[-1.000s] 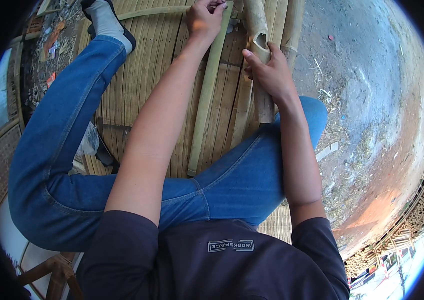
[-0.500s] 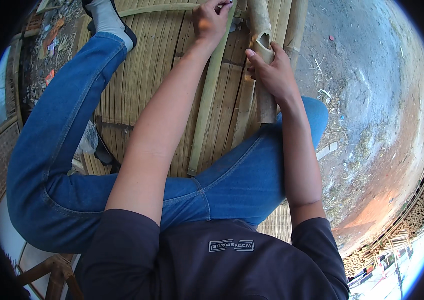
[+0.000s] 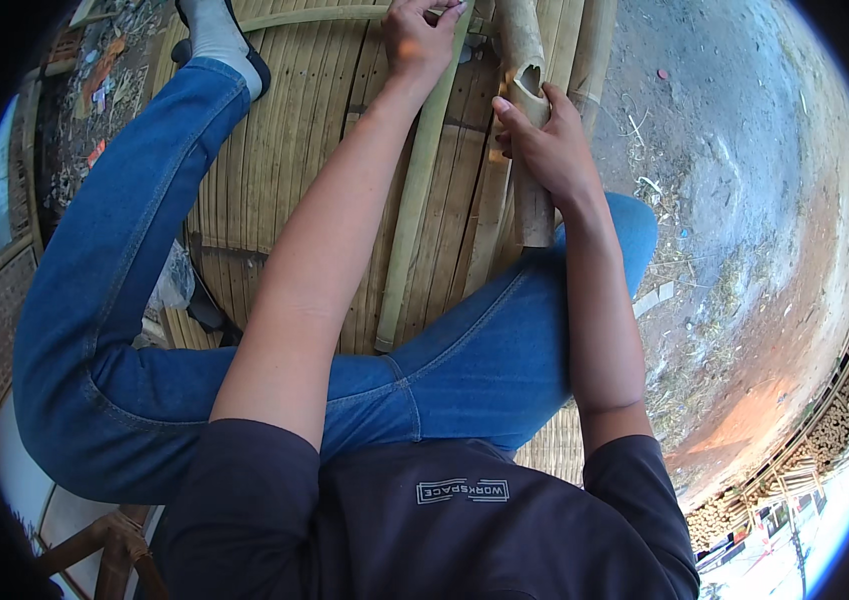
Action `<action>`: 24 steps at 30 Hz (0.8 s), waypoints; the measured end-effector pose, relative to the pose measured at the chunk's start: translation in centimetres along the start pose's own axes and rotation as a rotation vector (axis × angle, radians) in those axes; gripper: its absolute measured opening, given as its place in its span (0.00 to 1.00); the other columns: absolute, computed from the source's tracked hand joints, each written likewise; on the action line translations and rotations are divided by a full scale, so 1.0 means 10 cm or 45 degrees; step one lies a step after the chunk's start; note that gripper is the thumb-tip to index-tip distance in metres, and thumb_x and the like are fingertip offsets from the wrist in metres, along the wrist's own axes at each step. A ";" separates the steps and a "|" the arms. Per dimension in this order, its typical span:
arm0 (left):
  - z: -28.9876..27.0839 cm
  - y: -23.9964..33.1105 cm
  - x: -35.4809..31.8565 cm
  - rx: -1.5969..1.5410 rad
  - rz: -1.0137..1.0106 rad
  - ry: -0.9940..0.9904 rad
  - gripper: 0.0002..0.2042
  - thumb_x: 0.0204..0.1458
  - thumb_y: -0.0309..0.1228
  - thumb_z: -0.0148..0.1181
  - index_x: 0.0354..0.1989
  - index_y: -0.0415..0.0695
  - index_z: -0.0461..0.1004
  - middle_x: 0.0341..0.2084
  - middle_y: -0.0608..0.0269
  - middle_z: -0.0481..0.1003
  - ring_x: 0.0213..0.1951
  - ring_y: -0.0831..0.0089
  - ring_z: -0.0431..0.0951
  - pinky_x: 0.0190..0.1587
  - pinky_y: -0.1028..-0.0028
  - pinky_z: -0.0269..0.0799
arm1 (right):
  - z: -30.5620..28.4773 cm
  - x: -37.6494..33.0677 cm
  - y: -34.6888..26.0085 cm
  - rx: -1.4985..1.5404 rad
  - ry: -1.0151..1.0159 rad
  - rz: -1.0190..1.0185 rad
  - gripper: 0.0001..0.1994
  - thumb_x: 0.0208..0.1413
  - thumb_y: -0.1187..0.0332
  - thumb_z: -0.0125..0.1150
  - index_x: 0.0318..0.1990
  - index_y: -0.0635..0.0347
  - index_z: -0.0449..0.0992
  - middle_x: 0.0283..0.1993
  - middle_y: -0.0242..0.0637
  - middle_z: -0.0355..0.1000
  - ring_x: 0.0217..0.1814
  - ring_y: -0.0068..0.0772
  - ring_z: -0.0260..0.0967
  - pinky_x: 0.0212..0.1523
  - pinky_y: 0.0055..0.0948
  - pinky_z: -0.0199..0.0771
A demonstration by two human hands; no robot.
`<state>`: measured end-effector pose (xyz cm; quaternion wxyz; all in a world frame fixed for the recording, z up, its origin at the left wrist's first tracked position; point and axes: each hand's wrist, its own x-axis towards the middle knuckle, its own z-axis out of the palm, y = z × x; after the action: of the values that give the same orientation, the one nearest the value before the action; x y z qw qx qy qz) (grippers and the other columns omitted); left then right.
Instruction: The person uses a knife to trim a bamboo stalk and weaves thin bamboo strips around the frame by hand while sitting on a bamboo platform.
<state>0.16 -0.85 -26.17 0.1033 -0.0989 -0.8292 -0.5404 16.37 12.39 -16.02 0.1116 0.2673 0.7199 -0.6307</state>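
Bamboo pole [image 3: 533, 218] lies under the gripping right hand [image 3: 555, 150], its hole [image 3: 530, 82] just beyond, the left hand's [image 3: 419, 42] grip unclear.

- Two hands [image 3: 420, 45] [image 3: 553, 152] show, at twelve and one o'clock
- One bamboo tube [image 3: 535, 218] with one hole [image 3: 532, 78], one o'clock
- One long green strip [image 3: 410, 225], twelve o'clock
- One grey sock [image 3: 215, 32], eleven o'clock
- One plastic bag [image 3: 177, 280], nine o'clock

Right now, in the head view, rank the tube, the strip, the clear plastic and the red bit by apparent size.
1. Tube and strip: too close to rank; the strip looks longer, the tube thicker.
2. Clear plastic.
3. Red bit.
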 end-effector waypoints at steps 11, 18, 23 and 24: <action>-0.02 0.16 -0.06 -0.155 -0.013 0.045 0.06 0.52 0.20 0.65 0.38 0.35 0.82 0.35 0.52 0.82 0.32 0.64 0.83 0.36 0.69 0.77 | -0.02 -0.12 -0.12 -0.275 0.160 -0.290 0.38 0.57 0.53 0.70 0.63 0.78 0.64 0.45 0.59 0.80 0.44 0.48 0.82 0.47 0.39 0.80; -0.01 0.21 -0.05 -0.078 0.001 0.057 0.07 0.53 0.24 0.65 0.38 0.34 0.82 0.31 0.52 0.83 0.31 0.65 0.84 0.35 0.68 0.77 | -0.01 -0.12 -0.15 -0.180 0.237 -0.177 0.34 0.57 0.56 0.71 0.60 0.76 0.66 0.39 0.51 0.80 0.33 0.37 0.81 0.34 0.34 0.82; -0.05 0.32 -0.05 -0.051 -0.178 -0.050 0.08 0.54 0.26 0.65 0.38 0.34 0.83 0.29 0.51 0.83 0.31 0.66 0.84 0.35 0.68 0.77 | -0.03 -0.11 -0.12 -0.168 0.276 -0.200 0.34 0.58 0.57 0.71 0.61 0.76 0.65 0.38 0.49 0.79 0.31 0.33 0.80 0.30 0.31 0.81; -0.06 0.30 -0.04 -0.060 -0.163 -0.056 0.08 0.55 0.27 0.65 0.38 0.34 0.82 0.28 0.51 0.83 0.31 0.65 0.84 0.35 0.68 0.77 | -0.02 -0.11 -0.14 -0.178 0.265 -0.194 0.34 0.58 0.57 0.71 0.61 0.76 0.65 0.38 0.49 0.79 0.31 0.34 0.81 0.30 0.31 0.81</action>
<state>1.37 -0.26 -23.44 0.0477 -0.0599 -0.8229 -0.5629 16.57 12.25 -14.21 0.0064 0.2675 0.7880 -0.5545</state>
